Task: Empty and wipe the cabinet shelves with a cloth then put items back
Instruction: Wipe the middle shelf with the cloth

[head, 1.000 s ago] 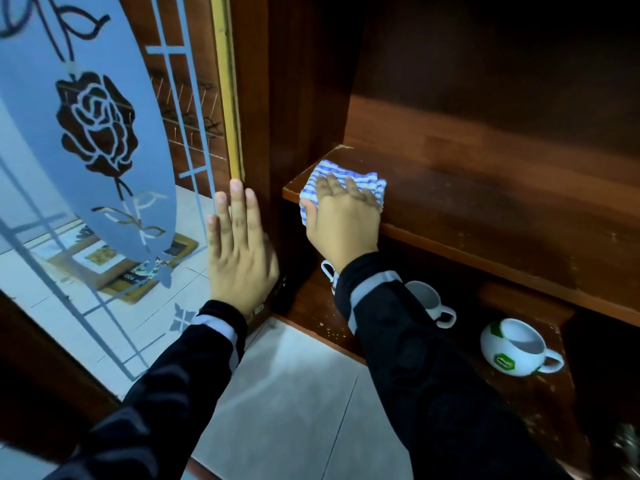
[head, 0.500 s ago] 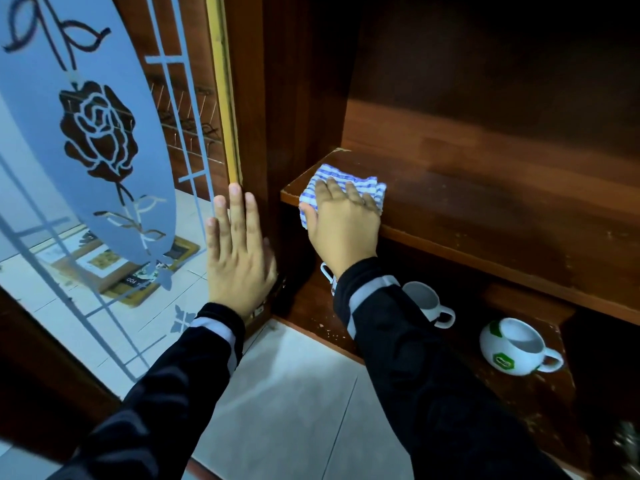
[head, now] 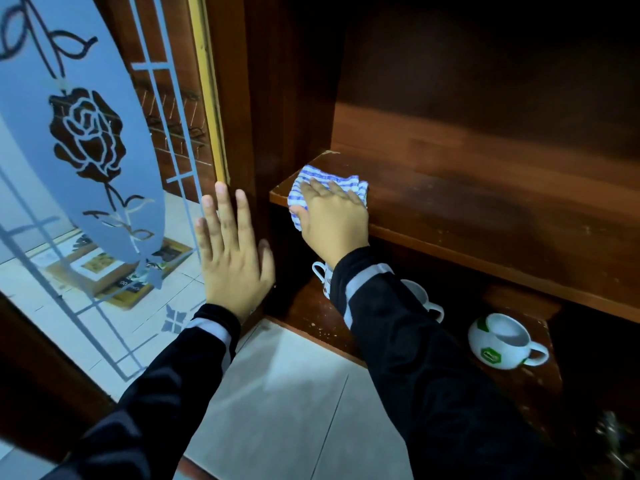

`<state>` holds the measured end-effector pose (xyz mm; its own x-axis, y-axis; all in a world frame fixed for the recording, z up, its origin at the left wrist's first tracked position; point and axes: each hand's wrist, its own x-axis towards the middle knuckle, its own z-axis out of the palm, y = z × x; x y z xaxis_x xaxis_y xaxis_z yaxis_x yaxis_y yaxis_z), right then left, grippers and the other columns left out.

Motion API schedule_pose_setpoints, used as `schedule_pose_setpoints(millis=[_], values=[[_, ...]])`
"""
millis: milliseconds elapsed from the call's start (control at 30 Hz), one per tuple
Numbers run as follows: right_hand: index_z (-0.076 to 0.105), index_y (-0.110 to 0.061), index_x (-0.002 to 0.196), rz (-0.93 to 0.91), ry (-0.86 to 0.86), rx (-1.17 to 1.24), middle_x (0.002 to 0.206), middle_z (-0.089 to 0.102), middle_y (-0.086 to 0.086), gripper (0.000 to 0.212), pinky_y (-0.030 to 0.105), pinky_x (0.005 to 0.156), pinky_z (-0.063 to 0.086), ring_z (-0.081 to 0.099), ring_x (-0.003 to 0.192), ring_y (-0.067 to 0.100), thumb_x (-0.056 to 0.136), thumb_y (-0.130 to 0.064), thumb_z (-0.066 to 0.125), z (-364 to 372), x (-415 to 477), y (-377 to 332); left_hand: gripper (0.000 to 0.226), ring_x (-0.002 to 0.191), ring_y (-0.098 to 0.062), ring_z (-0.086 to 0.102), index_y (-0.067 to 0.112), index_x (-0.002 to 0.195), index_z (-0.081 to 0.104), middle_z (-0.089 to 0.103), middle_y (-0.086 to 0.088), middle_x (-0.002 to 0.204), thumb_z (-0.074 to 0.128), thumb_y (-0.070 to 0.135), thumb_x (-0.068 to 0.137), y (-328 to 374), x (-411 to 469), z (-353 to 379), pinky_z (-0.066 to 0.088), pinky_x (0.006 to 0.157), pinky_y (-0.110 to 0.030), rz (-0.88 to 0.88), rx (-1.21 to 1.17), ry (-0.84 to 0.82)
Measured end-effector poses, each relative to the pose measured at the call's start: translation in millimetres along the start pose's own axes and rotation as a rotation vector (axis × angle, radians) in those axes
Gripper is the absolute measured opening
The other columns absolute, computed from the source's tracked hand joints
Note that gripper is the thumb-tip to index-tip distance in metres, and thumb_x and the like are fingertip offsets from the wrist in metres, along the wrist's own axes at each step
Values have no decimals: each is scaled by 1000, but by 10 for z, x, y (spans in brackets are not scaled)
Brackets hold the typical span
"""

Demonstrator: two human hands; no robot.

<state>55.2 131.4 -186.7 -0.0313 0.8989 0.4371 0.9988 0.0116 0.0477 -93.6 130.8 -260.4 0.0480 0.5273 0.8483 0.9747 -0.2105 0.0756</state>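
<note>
Cabinet's bottom shelf [head: 311, 317] up front had a green-and-white cup [head: 502, 344] toward its right end. My left hand [head: 232, 258] lay flat against the left upright, fingers straight, holding nothing. Further back, my right hand [head: 334, 223] pressed the striped cloth [head: 358, 185] onto the middle shelf's [head: 485, 216] front-left corner, grip loose, fingers flat on top.

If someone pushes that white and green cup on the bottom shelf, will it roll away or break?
The cup looks round-bellied like a ball, so it may rock or tip. Its handle would probably stop a long roll. It looks ceramic, so likely breakable.
</note>
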Motion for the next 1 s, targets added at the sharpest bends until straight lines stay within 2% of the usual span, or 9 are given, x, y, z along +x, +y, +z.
schedule_pose_setpoints(millis=[67, 133, 200, 267, 400, 567, 700, 867, 1000], values=[[51, -17, 140, 8, 68, 36, 144, 52, 2, 48, 46, 110, 34, 45, 135, 28, 99, -42, 45, -25, -117, 102, 79, 149, -40, 0, 2, 156, 15, 7, -26, 161, 51, 26, 90, 102, 1, -20, -11, 121, -45, -31, -71, -5], [57, -15, 135, 18, 108, 64, 138, 57, 4, 47, 46, 106, 39, 51, 130, 30, 97, -41, 51, -67, -216, 218, 74, 150, -39, -1, 2, 156, 17, 5, -25, 162, 48, 25, 92, 186, -3, -26, -8, 121, -47, -8, -119, -15], [50, -17, 142, 23, 31, 36, 145, 50, 2, 49, 44, 109, 35, 44, 136, 27, 99, -42, 45, -149, -313, 342, 70, 151, -35, -6, 5, 156, 18, 0, -20, 162, 44, 26, 95, 251, -5, -21, -5, 122, -48, 67, -130, -36], [43, -18, 146, 43, -9, -14, 150, 44, 0, 52, 43, 110, 33, 39, 139, 25, 101, -44, 39, -232, -419, 480, 64, 152, -32, -4, 9, 156, 25, 4, -16, 164, 42, 26, 96, 312, 19, -11, -4, 123, -46, 148, -153, -58], [35, -19, 150, 133, -95, -21, 156, 34, -1, 56, 39, 116, 24, 28, 145, 22, 103, -46, 24, -356, -543, 739, 51, 152, -28, 14, 14, 147, 44, 28, -7, 161, 38, 30, 99, 452, 162, 25, -2, 124, -41, 193, -314, -152], [26, -22, 154, 176, -253, 90, 161, 21, -3, 57, 39, 120, 13, 16, 149, 20, 104, -49, 17, -442, -461, 937, 44, 140, -29, 40, 17, 132, 61, 57, -4, 140, 34, 35, 101, 581, 367, 96, 10, 122, -44, 202, -428, -188], [20, -23, 155, 191, -333, 109, 163, 15, -2, 57, 43, 120, 10, 10, 150, 25, 104, -47, 16, -440, -379, 956, 44, 133, -27, 47, 22, 127, 65, 62, 0, 134, 33, 37, 102, 677, 447, 157, 23, 116, -46, 171, -487, -203], [13, -26, 156, 262, -424, 118, 164, 5, -2, 57, 48, 120, 3, 0, 150, 34, 103, -47, 15, -392, -152, 1011, 43, 129, -24, 49, 23, 125, 66, 62, 3, 131, 34, 37, 101, 692, 434, 192, 25, 114, -45, 154, -527, -192], [13, -28, 156, 291, -446, 133, 164, 3, -4, 57, 51, 120, -1, -3, 149, 35, 102, -48, 13, -363, 22, 1021, 43, 128, -24, 49, 24, 127, 65, 62, 3, 132, 33, 38, 102, 662, 442, 196, 26, 113, -46, 171, -538, -215]])
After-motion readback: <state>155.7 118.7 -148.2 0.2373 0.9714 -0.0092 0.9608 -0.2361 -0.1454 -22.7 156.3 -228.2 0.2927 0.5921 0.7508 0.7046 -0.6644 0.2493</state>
